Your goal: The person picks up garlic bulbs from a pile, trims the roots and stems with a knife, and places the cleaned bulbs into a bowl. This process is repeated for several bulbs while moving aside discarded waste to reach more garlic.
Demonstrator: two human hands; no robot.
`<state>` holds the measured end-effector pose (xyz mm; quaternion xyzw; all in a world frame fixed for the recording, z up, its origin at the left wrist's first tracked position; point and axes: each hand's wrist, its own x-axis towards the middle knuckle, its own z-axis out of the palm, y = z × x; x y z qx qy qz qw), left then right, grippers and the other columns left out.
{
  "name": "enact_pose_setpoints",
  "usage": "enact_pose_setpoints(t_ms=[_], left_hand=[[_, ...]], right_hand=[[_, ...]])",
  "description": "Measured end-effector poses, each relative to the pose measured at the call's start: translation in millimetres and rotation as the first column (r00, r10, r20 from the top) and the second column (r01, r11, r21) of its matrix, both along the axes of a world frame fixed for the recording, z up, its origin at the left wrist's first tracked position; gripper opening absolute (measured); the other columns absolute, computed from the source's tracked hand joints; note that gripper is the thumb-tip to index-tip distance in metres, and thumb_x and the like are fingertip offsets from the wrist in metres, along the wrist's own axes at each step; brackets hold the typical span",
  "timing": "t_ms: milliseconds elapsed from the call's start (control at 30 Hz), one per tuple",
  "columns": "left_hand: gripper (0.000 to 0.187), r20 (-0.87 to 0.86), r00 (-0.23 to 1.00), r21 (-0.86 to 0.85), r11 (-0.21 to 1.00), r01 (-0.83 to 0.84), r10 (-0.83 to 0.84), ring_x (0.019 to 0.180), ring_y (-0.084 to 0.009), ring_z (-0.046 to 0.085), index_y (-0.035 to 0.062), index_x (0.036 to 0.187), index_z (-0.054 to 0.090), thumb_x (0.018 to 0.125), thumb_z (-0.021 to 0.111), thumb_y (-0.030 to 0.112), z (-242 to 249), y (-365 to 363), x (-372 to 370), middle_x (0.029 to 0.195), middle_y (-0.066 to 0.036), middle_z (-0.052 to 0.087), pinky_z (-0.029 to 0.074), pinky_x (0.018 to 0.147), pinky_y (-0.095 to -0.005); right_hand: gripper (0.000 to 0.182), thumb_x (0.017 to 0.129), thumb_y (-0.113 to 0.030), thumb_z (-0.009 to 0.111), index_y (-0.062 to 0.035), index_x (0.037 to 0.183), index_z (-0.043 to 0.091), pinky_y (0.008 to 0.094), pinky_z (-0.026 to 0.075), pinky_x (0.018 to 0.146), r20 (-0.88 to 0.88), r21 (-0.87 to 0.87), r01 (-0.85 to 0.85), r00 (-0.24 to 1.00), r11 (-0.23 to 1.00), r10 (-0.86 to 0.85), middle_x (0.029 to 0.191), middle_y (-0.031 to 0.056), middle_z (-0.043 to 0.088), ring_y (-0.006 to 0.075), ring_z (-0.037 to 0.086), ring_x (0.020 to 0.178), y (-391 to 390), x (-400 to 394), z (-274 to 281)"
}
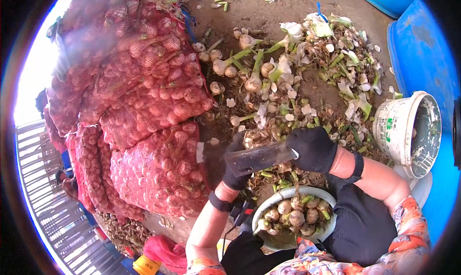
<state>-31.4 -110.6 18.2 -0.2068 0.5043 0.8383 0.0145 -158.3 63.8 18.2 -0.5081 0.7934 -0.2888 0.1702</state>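
Knife (259, 158) sits in the right hand's (312, 150) closed grip, blade just beside the garlic bulb (257, 138) at the left hand (235, 179), whose hold is too hidden to tell; looks like trimming, next cut needing a steady bulb.

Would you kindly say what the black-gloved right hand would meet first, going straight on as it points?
Apart from its dark-bladed knife, probably the pale, round bulb by the black-gloved left hand, though depth is unclear.

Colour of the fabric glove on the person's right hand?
Black fabric glove on the right hand; shows best in the head view.
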Motion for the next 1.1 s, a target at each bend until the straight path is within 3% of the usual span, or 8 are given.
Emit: enact_pose_setpoints(t_ms=[67, 400, 500, 533, 600, 767, 967, 1100], left_hand=[[0.054, 0.082, 0.988, -0.324, 0.934, 0.151, -0.131, 0.102, -0.0241, 0.05, -0.0002, 0.125, 0.029, 0.083, 0.054, 0.022, -1.4, 8.3, 12.0, 0.117, -0.018, 0.046, 0.041, 0.09, -0.0355], [0.037, 0.14, 0.958, -0.185, 0.944, 0.272, -0.249, 0.095, -0.0182, 0.054, 0.0048, 0.106, 0.055, 0.073, 0.062, 0.018, -10.0, 26.0, 25.4, 0.105, -0.012, 0.057, 0.043, 0.081, -0.0299], [0.036, -0.114, 0.899, -0.157, 0.901, 0.404, -0.423, 0.086, -0.0178, 0.055, 0.0042, 0.095, 0.058, 0.064, 0.07, 0.019, -28.4, 19.7, 29.8, 0.096, -0.01, 0.058, 0.043, 0.077, -0.0287], [0.035, -0.132, 0.805, -0.384, 0.778, 0.497, -0.579, 0.082, -0.0184, 0.055, 0.0034, 0.087, 0.058, 0.059, 0.072, 0.018, 2.9, 25.1, 18.5, 0.09, -0.008, 0.058, 0.043, 0.075, -0.0291], [0.038, -0.187, 0.869, -0.265, 0.875, 0.404, -0.458, 0.081, -0.0183, 0.055, 0.0025, 0.087, 0.058, 0.055, 0.073, 0.018, 38.4, 28.2, 5.2, 0.089, -0.008, 0.058, 0.043, 0.076, -0.0297], [0.063, -0.002, 0.985, -0.266, 0.95, 0.164, -0.171, 0.089, -0.0157, 0.053, 0.0027, 0.101, 0.051, 0.05, 0.082, 0.025, 10.5, 21.1, 11.9, 0.093, -0.005, 0.056, 0.043, 0.08, -0.0294], [0.07, 0.079, 0.989, -0.282, 0.949, 0.139, -0.121, 0.09, -0.0134, 0.052, 0.0022, 0.105, 0.048, 0.049, 0.083, 0.024, 15.8, 29.6, 10.9, 0.097, -0.006, 0.056, 0.043, 0.082, -0.0286], [0.055, 0.144, 0.981, 0.258, 0.962, 0.086, -0.126, 0.099, -0.0162, 0.05, 0.0026, 0.111, 0.047, 0.068, 0.07, 0.027, 27.1, 36.7, 21.1, 0.105, -0.008, 0.054, 0.04, 0.088, -0.03]], right_hand=[[0.015, 0.058, -0.018, 0.06, -0.0085, 0.068, 0.054, 0.0386, 0.045, 0.049, 0.008, -0.015, -0.02, 1.0, 1.0, 0.02, 0.062, 0.0102, 0.053, 0.0283, 0.056, 0.054, 1.0, 0.8, 2.8], [0.02, 0.052, -0.02, 0.062, -0.0122, 0.07, 0.055, 0.0385, 0.044, 0.051, 0.107, -0.137, -0.088, 0.989, 0.987, 0.103, 0.062, 0.0085, 0.053, 0.0265, 0.057, 0.056, 17.0, 4.9, -31.6], [0.021, 0.057, -0.025, 0.061, -0.0111, 0.072, 0.059, 0.0399, 0.046, 0.055, 0.135, 0.122, -0.053, 0.99, 0.991, 0.036, 0.065, 0.0115, 0.057, 0.0285, 0.058, 0.061, 26.6, -2.0, -71.8], [0.021, 0.06, -0.027, 0.06, -0.0105, 0.073, 0.06, 0.04, 0.046, 0.057, 0.175, 0.291, -0.007, 0.983, 0.957, -0.046, 0.066, 0.0131, 0.058, 0.0294, 0.058, 0.062, 32.4, -8.0, -83.4], [0.022, 0.065, -0.029, 0.056, -0.0097, 0.074, 0.061, 0.0404, 0.046, 0.059, 0.171, 0.489, 0.054, 0.973, 0.871, -0.157, 0.067, 0.0159, 0.059, 0.031, 0.058, 0.064, 44.6, -16.7, -79.1], [0.022, 0.06, -0.023, 0.066, -0.0052, 0.068, 0.056, 0.0349, 0.043, 0.05, 0.449, 0.0, 0.357, 0.835, 0.934, -0.319, 0.06, 0.0144, 0.055, 0.0291, 0.054, 0.053, 36.9, 7.2, -63.1], [0.018, 0.059, -0.021, 0.065, -0.0082, 0.064, 0.055, 0.0379, 0.042, 0.048, 0.31, -0.17, 0.171, 0.944, 0.971, -0.112, 0.059, 0.0111, 0.052, 0.0291, 0.054, 0.053, 22.9, 16.6, -8.5], [0.017, 0.056, -0.021, 0.065, -0.0116, 0.067, 0.056, 0.0373, 0.043, 0.049, 0.156, -0.246, -0.093, 0.979, 0.965, 0.134, 0.063, 0.0088, 0.053, 0.0285, 0.055, 0.055, 20.5, 13.3, 11.6]])
